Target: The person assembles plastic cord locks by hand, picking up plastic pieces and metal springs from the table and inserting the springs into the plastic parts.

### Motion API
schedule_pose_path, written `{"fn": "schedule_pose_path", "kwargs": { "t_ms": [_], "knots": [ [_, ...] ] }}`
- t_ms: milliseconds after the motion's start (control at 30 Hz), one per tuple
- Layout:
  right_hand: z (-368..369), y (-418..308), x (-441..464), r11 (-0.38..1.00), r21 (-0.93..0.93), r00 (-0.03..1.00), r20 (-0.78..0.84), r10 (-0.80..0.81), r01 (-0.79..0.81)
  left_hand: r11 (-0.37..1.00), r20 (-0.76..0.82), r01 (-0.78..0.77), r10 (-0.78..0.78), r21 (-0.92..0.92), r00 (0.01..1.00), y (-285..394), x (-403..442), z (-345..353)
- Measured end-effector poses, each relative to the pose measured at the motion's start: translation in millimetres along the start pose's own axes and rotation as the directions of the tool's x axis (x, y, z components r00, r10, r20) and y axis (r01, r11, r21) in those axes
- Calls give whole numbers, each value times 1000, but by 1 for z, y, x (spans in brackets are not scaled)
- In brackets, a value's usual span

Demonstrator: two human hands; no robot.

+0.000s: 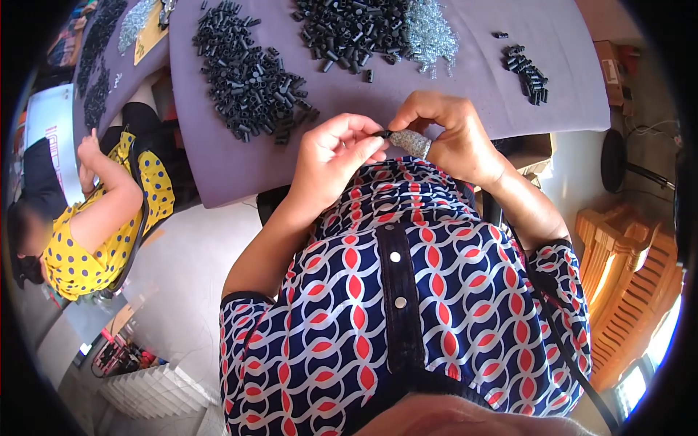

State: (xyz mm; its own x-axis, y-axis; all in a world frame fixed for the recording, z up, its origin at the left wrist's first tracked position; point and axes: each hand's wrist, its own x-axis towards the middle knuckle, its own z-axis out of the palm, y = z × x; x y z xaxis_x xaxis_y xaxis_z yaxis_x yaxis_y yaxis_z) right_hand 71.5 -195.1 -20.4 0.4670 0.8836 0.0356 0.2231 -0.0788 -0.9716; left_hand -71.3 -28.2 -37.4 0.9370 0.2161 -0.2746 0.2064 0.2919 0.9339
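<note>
My left hand [338, 154] is closed, its thumb and fingertips pinching a small black cylindrical piece [382, 134] in front of my body. Close against it, my right hand [454, 134] has its thumb and forefinger bent together at the other end of that piece. A silvery, speckled lump [410, 143] shows under the right fingers and seems gripped by them; I cannot make out exactly what it is. Both hands are at the near edge of the purple-grey cloth-covered table [436, 94].
Black tube-like pieces lie in a long heap [243, 80] at left and another heap [349, 33] farther back, beside clear small parts [430, 36]. A small group of black pieces [527, 73] lies right. A person in yellow dotted clothing [102, 225] sits left; wooden furniture [629, 283] stands right.
</note>
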Motion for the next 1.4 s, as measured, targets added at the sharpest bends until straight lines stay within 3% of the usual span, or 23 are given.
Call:
{"fn": "schedule_pose_path", "kwargs": {
  "t_ms": [167, 233, 267, 333, 433, 500, 533, 633, 733, 900, 1000, 1167, 1233, 1267, 1400],
  "knots": [
    [-2, -2, -1, 992, -110, 997, 57, -56, 62, 998, 49, -28, 25, 61, 998, -12, 0, 0],
    [-1, -2, -1, 987, -140, 994, 86, -63, 75, 917, 42, -205, 203, 343, 978, -16, 0, 3],
    [0, -2, -2, 967, -214, 989, 83, -124, 139, 916, 39, -205, 205, 344, 978, -17, 0, 3],
    [1, 0, -4, 935, -287, 978, 85, -192, 208, 982, 25, -79, 76, 173, 997, -20, -1, 3],
    [-4, 4, -5, 943, -244, 972, 115, -206, 228, 967, 77, 21, -42, 255, 996, -15, -1, 2],
    [-4, 8, -7, 996, -85, 995, 97, -20, 28, 968, 92, 15, -39, 252, 995, -13, 0, 3],
    [-6, 5, -8, 995, -100, 993, 119, 20, -8, 968, 108, 6, -34, 250, 994, -12, 1, 4],
    [-11, 7, -6, 947, 226, 957, 231, 174, -227, 979, 108, 8, -31, 202, 994, -6, 0, 7],
    [-11, 15, -6, 898, 366, 958, 232, 167, -245, 977, 93, -43, 24, 210, 995, -8, 2, 6],
    [-8, 17, -6, 888, 383, 960, 207, 186, -255, 977, 86, -33, 15, 212, 996, -8, 5, 5],
    [-5, 21, -6, 988, 142, 991, 128, 46, -64, 990, 108, 55, -69, 129, 992, -9, 9, 0],
    [-1, 19, -2, 991, 134, 995, 97, 9, -22, 996, 39, 40, -43, 76, 998, -10, 10, 2],
    [4, 14, -1, 955, -138, 965, 27, -262, 263, 992, 6, 97, -97, -82, 995, -10, 11, -1],
    [4, 11, -2, 950, -159, 963, 39, -266, 268, 962, 11, 142, -144, -235, 990, -12, 11, -6],
    [7, 16, 1, 970, -70, 971, 71, -228, 233, 943, -39, 47, -63, -329, 997, -20, 14, -10]
  ]
}}
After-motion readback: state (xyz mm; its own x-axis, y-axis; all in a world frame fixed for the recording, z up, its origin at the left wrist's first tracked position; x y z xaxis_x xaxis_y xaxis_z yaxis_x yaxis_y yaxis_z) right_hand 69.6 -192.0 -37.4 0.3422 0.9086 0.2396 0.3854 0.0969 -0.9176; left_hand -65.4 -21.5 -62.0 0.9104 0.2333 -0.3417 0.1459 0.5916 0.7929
